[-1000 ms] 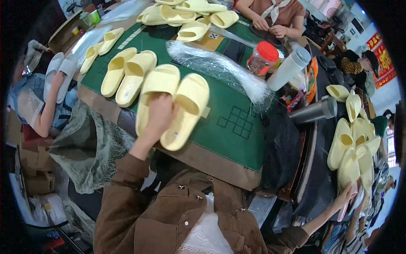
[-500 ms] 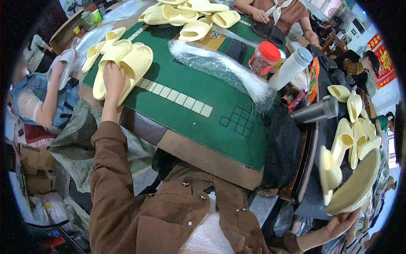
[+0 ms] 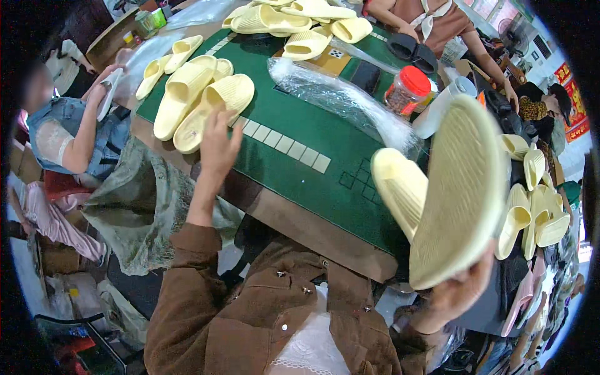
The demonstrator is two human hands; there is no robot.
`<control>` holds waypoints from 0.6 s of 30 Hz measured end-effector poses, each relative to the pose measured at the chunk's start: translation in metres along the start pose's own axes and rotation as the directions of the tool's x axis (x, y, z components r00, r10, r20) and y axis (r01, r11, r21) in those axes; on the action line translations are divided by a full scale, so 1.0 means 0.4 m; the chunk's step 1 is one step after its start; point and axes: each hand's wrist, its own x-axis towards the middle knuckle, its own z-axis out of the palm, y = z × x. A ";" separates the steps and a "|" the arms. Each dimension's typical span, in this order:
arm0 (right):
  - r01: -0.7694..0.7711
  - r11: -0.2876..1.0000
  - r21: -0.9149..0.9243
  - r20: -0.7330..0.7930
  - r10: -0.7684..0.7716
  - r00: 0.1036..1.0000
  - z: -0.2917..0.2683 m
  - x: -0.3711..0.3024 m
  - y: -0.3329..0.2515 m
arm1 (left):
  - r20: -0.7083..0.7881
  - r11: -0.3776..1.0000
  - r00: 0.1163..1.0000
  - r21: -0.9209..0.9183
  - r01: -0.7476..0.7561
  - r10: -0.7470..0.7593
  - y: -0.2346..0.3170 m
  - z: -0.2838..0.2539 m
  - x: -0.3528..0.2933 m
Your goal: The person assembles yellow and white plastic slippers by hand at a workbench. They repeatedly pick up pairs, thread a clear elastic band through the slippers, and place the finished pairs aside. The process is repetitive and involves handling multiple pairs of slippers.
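Observation:
A pair of pale yellow slippers is in my right hand (image 3: 459, 284), lifted over the right part of the green tabletop. The nearer slipper (image 3: 459, 194) shows its ribbed sole; behind it the other slipper (image 3: 397, 181) is partly covered. My fingers grip them near the lower end and are partly hidden. At the table's left front, my left hand (image 3: 219, 147) is raised with its fingers apart, holding nothing. Just behind that hand lie a yellow slipper (image 3: 234, 94) and another slipper (image 3: 184, 94) beside it, with part of a further one showing behind.
More yellow slippers (image 3: 269, 19) are heaped at the back and others (image 3: 534, 215) lie on the right. A clear plastic bundle (image 3: 337, 94), a red-lidded jar (image 3: 409, 90) and a pale bottle (image 3: 434, 119) occupy the table. A co-worker (image 3: 78, 134) sits left, another (image 3: 431, 22) opposite.
My right hand has brought the slippers from the right side leftward and up over the table. My left hand has come off the slippers at the left and opened, shifting right.

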 end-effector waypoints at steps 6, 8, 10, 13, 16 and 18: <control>-0.230 0.955 -0.189 -0.052 0.225 0.973 0.127 0.047 0.238 | 0.154 0.933 0.988 -0.352 0.076 -0.023 0.099 0.017 -0.009; -0.278 0.930 -0.241 0.086 0.306 0.948 0.135 0.045 0.299 | 0.305 0.840 0.946 -0.482 0.250 -0.107 0.118 0.016 -0.002; -0.335 0.903 -0.270 0.209 0.395 0.895 0.107 0.053 0.367 | 0.452 0.579 0.877 -0.676 0.456 -0.163 0.126 0.017 -0.007; -0.246 0.864 -0.440 0.339 0.413 0.846 0.080 0.056 0.431 | 0.648 0.367 0.739 -0.652 0.663 -0.184 0.130 0.005 -0.001; -0.139 0.770 -0.623 0.381 0.454 0.805 0.064 0.046 0.408 | 0.709 0.726 0.702 -0.446 0.523 -0.069 0.146 -0.006 -0.009; -0.108 0.601 -0.792 0.326 0.566 0.757 0.072 0.050 0.345 | 0.741 0.866 0.672 -0.327 0.379 -0.014 0.135 0.007 -0.021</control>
